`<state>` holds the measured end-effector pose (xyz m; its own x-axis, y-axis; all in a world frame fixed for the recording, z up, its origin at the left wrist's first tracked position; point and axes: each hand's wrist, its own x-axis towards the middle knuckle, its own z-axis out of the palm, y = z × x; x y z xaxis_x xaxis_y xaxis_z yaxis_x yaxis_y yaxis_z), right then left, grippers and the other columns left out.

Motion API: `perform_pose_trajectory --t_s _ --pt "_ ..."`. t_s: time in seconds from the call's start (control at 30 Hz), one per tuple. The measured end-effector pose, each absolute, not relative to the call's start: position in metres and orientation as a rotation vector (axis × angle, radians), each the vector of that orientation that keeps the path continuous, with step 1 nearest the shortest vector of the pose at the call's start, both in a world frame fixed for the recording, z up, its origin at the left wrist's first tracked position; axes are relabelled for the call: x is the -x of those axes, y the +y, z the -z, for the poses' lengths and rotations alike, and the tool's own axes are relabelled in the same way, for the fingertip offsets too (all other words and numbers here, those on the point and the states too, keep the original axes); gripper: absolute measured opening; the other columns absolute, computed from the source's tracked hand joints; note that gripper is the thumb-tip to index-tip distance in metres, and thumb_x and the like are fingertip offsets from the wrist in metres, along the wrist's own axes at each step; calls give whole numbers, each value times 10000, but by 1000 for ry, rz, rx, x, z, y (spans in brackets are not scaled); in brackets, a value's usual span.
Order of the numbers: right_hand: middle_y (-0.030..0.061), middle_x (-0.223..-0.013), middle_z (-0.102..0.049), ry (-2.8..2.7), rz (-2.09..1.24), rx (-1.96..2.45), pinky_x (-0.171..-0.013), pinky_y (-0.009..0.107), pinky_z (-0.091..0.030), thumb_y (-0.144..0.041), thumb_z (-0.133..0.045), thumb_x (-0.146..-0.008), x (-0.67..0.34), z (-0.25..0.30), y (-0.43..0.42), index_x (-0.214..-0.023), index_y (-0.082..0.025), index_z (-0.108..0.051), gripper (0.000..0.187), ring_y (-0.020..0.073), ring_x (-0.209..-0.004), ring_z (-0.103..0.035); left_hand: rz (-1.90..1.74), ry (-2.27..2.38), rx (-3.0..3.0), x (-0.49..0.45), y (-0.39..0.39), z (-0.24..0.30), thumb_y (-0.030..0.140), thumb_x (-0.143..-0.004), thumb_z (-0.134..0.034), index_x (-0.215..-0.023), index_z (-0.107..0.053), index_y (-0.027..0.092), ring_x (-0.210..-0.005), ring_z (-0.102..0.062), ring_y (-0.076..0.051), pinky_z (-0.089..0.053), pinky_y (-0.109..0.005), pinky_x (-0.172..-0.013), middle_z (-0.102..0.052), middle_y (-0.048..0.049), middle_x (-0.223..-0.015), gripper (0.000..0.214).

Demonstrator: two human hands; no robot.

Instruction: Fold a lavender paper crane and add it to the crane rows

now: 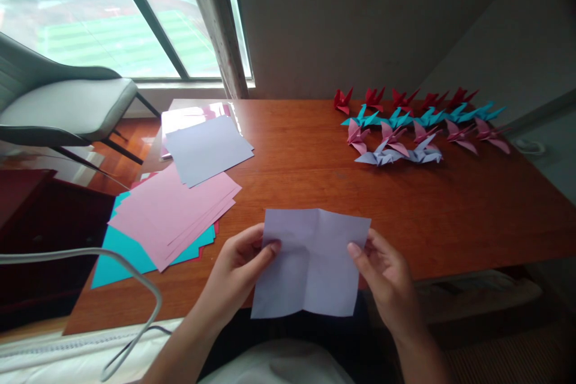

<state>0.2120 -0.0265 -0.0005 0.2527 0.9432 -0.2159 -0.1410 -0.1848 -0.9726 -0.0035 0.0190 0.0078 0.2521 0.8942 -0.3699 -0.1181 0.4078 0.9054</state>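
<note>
A pale lilac sheet of origami paper (333, 270) is held up over the table's front edge, with a crease running down its middle. My left hand (240, 264) pinches its left side, thumb on the front and fingers behind. On the right side, my right hand (382, 270) grips it in the same way. Folded paper cranes stand in rows at the back right: red cranes (375, 99), turquoise cranes (398, 118), pink cranes (357, 136) and, in the nearest row, two lilac cranes (382, 155).
Loose paper lies on the left of the wooden table (288, 174): lilac sheets (209, 150), pink sheets (173, 210) and turquoise sheets (121, 258), with red edges showing beneath. A grey cable-like arm (153, 294) curves in at lower left. A chair (67, 102) stands by the window.
</note>
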Motion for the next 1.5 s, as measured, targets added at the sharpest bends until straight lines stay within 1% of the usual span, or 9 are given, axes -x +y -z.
perform_pose_trajectory --t_s 0.3,0.4,0.57,0.9,1.13,1.2,1.27,1.37,1.5 --pt "41 -884 -768 -833 -876 1544 -680 291 -534 -413 -673 -904 -210 1 -30 -881 -235 -742 192 208 -762 -696 -749 985 -887 -7 15 -10 333 -887 -714 -1137 -750 201 -1003 -694 -242 -539 -316 -891 -767 -92 -1091 286" --pt "47 -941 -772 -1026 -679 1557 -787 341 -558 -323 -651 -919 -204 -1 -32 -949 -257 -744 118 242 -872 -717 -708 916 -916 -12 14 -11 322 -911 -685 -1159 -744 199 -999 -698 -244 -533 -336 -916 -763 -90 -1116 283" --pt "74 -1341 -672 -1630 -510 1257 -1039 508 -503 -96 -565 -871 -195 1 -35 -1256 -293 -642 439 302 -1271 -604 -819 1006 -870 -18 15 -10 353 -871 -729 -1121 -756 158 -953 -704 -252 -536 -311 -865 -775 -102 -1082 318" --pt "96 -1354 -665 -1966 -294 1180 -1078 538 -485 34 -481 -782 -190 16 -34 -1238 -242 -629 553 291 -1374 -519 -873 1020 -583 -14 14 -6 360 -783 -797 -1098 -766 177 -752 -701 -194 -508 -218 -618 -783 -82 -902 365" --pt "98 -1338 -672 -1807 -532 1169 -1076 447 -496 -53 -577 -853 -195 6 -33 -1256 -240 -646 450 277 -1290 -596 -889 1049 -707 -13 14 -7 363 -806 -783 -1051 -771 167 -846 -684 -216 -524 -258 -733 -778 -83 -950 314" --pt "78 -1236 -726 -1645 -670 1255 -990 388 -541 -150 -603 -897 -198 1 -34 -1205 -259 -689 337 263 -1155 -677 -861 1098 -765 -11 14 -8 374 -809 -780 -1033 -770 159 -794 -666 -199 -511 -245 -691 -774 -77 -910 311" --pt "53 -963 -781 -1431 -791 1403 -789 320 -575 -251 -620 -922 -201 -1 -35 -999 -250 -757 157 237 -893 -735 -830 1131 -796 -8 15 -10 384 -808 -778 -1030 -767 153 -753 -655 -195 -499 -239 -645 -767 -75 -863 321" --pt "38 -701 -729 -1066 -1009 1563 -581 280 -511 -409 -666 -901 -204 -1 -33 -759 -209 -739 257 206 -643 -679 -807 1132 -818 -3 16 -11 398 -811 -769 -1028 -763 157 -776 -667 -215 -511 -254 -650 -760 -78 -861 324" --pt "76 -852 -776 -704 -1291 1452 -657 317 -549 -515 -727 -826 -203 5 -28 -922 -190 -745 339 255 -775 -716 -791 1135 -853 -1 17 -11 410 -815 -761 -991 -762 167 -776 -661 -208 -497 -236 -636 -753 -73 -863 300"
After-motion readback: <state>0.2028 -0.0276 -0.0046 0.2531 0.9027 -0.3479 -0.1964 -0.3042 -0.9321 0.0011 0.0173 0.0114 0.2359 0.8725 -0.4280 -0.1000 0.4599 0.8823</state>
